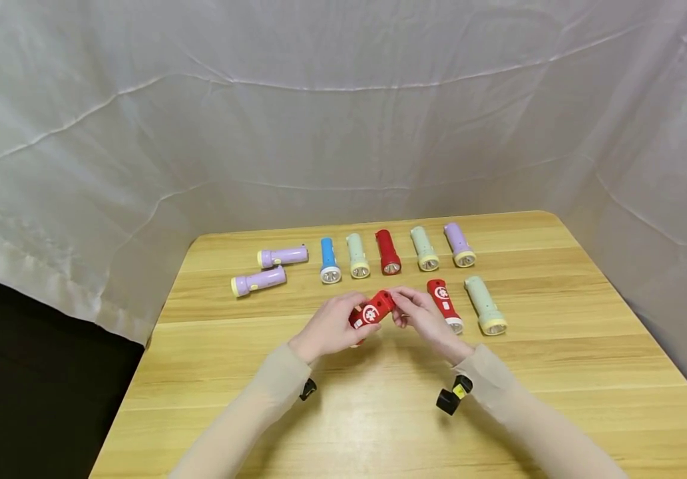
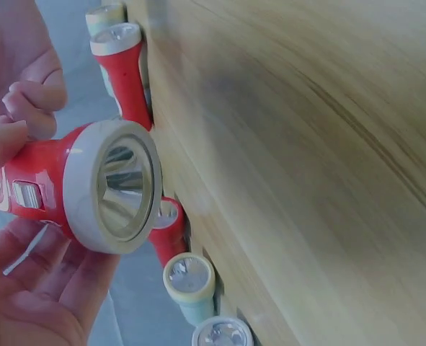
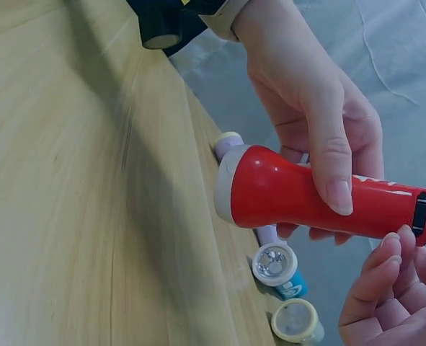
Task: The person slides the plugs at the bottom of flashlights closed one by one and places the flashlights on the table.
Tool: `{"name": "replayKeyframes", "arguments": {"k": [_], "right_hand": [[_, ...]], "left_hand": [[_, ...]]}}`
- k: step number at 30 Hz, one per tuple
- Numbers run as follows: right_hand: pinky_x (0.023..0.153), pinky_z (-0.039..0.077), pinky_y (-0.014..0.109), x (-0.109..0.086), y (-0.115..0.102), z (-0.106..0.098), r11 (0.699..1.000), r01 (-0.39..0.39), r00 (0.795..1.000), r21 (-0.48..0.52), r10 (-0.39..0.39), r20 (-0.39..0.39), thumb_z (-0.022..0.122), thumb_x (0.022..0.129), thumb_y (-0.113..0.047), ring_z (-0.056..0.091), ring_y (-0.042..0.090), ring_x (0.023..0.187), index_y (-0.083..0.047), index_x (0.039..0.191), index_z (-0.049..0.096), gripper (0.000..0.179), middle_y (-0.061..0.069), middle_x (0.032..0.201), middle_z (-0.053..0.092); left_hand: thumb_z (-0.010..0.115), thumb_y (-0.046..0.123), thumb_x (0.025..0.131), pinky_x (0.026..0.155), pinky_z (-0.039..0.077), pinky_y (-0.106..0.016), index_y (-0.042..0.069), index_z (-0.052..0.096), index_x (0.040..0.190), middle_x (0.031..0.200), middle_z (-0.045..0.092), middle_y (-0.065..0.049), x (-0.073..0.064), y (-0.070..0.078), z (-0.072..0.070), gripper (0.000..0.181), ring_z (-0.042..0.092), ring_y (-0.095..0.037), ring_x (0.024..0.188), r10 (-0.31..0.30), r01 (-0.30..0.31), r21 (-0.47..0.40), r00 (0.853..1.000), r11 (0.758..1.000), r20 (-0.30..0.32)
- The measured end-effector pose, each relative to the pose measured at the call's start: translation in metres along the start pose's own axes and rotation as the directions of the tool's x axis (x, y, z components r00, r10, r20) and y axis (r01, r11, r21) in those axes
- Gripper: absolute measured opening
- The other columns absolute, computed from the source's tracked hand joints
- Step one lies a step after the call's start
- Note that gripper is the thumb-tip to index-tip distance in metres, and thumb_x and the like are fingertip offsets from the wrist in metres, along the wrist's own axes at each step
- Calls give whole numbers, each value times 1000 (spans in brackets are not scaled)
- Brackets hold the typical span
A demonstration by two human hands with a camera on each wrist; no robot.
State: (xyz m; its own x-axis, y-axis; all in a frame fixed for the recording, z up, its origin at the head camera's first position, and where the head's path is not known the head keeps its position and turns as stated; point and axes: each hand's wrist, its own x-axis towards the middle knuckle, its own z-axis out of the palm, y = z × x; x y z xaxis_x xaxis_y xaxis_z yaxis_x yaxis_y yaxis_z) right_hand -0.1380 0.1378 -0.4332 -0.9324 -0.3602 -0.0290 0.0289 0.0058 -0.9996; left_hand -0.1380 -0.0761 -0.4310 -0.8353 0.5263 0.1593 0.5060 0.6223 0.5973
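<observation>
My left hand (image 1: 333, 327) grips a red flashlight (image 1: 373, 311) with a white ring round its lens, raised over the wooden table. In the left wrist view the lens end (image 2: 126, 184) faces the camera, with a small grey switch (image 2: 27, 194) on the body. My right hand (image 1: 423, 316) pinches the flashlight's tail end with its fingertips. The right wrist view shows those fingertips (image 3: 389, 249) beside a black slot (image 3: 420, 213) in the tail. Just right of that hand lies another red flashlight (image 1: 444, 305) with a white ring.
Along the back of the table lie two purple flashlights (image 1: 283, 256) (image 1: 259, 280), a blue one (image 1: 328, 256), pale green ones (image 1: 356, 253) (image 1: 423, 246), a dark red one (image 1: 387, 249) and a purple one (image 1: 458, 241). Another pale green flashlight (image 1: 483, 303) lies right. Grey curtains (image 1: 343, 146) surround the table.
</observation>
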Motion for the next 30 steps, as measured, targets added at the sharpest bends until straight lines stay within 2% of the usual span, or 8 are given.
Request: {"name": "replayKeyframes", "arguments": {"k": [8, 13, 17, 25, 30], "right_hand": [[62, 47, 17, -2, -2, -9, 1000, 10, 1000, -23, -10, 0, 41, 108, -16, 54, 5, 68, 15, 135, 50, 41, -5, 78, 59], [62, 47, 18, -5, -1, -18, 999, 39, 999, -21, -39, 7, 41, 108, -17, 55, 5, 67, 13, 137, 48, 42, -5, 79, 61], [61, 49, 19, -9, 1, -28, 998, 59, 998, -27, -59, -7, 41, 107, -13, 55, 5, 67, 16, 133, 48, 39, -5, 79, 61], [60, 49, 19, -21, 0, -51, 996, 70, 995, -54, -73, -60, 42, 107, -13, 56, 6, 67, 15, 127, 52, 35, -5, 79, 61], [61, 52, 20, -29, -1, -66, 996, 86, 991, -31, -89, -99, 43, 107, -12, 57, 6, 67, 3, 121, 61, 27, -4, 79, 62]], "left_hand": [[80, 29, 86, 72, 54, -22, 8, 68, 113, 97, 70, -1, 8, 2, 5, 36, 64, -11, 85, -76, 77, -130, 997, 988, 17], [79, 31, 87, 73, 56, -25, 8, 68, 113, 96, 71, -2, 14, 8, 5, 36, 65, -14, 86, -143, 151, -218, 988, 964, 50], [79, 36, 87, 69, 57, -25, 9, 67, 111, 94, 71, -2, 18, 13, 6, 38, 66, -14, 83, -193, 203, -277, 979, 939, 63], [78, 44, 86, 60, 55, -25, 12, 67, 100, 85, 70, 0, 30, 20, 11, 36, 63, -9, 71, -271, 267, -310, 962, 912, 31], [79, 47, 85, 59, 52, -24, 13, 69, 95, 80, 66, 0, 40, 23, 16, 37, 58, -9, 66, -325, 315, -342, 945, 885, 30]]}}
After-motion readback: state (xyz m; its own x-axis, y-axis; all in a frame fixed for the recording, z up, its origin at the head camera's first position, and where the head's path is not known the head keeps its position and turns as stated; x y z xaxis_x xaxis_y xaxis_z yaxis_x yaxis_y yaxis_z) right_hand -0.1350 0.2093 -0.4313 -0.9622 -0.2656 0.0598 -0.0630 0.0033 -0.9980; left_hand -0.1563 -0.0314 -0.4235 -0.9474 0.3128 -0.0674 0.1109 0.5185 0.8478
